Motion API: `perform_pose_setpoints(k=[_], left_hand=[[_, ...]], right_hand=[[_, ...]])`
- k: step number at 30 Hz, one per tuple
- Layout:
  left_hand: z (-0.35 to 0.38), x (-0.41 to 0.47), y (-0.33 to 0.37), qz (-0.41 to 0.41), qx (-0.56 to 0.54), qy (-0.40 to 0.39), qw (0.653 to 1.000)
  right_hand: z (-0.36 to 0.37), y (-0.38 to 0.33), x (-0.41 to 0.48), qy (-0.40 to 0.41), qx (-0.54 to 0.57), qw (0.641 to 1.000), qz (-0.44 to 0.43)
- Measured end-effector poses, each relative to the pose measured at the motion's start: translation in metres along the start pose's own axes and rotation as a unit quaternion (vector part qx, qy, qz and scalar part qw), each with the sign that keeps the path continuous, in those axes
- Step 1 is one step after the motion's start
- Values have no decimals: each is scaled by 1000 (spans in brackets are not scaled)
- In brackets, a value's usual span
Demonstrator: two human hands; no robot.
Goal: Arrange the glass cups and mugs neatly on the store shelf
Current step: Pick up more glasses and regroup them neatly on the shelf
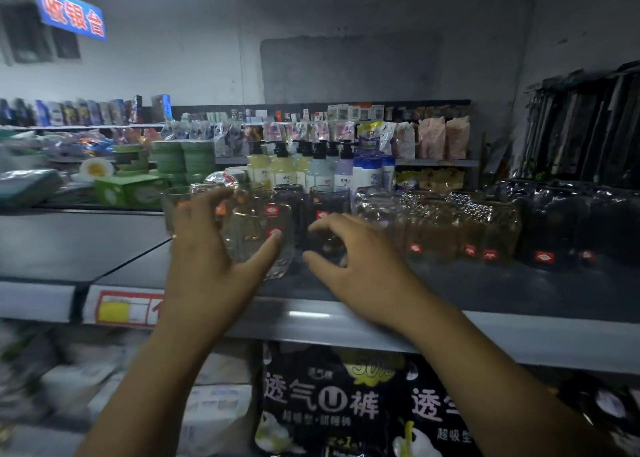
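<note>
L hand [207, 259] clamps thumb n fingers round clear glass cup [256, 248], prob. steadying it to line up. R hand [360, 266] fingers apart, cupped by dark cup [329, 203], grip? can't tell.

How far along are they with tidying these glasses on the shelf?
Looks done: the amber cups and the dark cups on the right stand in close rows. In hand: the left hand grips a clear cup, while the right hand curls its fingers near a dark cup; contact is unclear. Left to do: the mixed cups behind the hands look bunched and unsorted.
</note>
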State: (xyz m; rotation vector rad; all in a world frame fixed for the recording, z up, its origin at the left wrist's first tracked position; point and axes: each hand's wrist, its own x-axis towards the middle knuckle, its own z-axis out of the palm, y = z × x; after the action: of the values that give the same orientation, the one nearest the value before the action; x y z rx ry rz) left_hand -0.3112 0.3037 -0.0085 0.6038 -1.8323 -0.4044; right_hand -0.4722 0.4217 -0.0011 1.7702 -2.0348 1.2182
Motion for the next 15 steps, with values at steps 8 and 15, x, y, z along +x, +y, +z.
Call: perform_pose_setpoints(k=[8, 15], left_hand=[[-7, 22, -18, -78, -56, -153, 984], [-14, 7, 6, -195, -362, -76, 908]], right_hand=[[18, 5, 6, -98, 40, 993, 56], [0, -4, 6, -104, 140, 980, 92]])
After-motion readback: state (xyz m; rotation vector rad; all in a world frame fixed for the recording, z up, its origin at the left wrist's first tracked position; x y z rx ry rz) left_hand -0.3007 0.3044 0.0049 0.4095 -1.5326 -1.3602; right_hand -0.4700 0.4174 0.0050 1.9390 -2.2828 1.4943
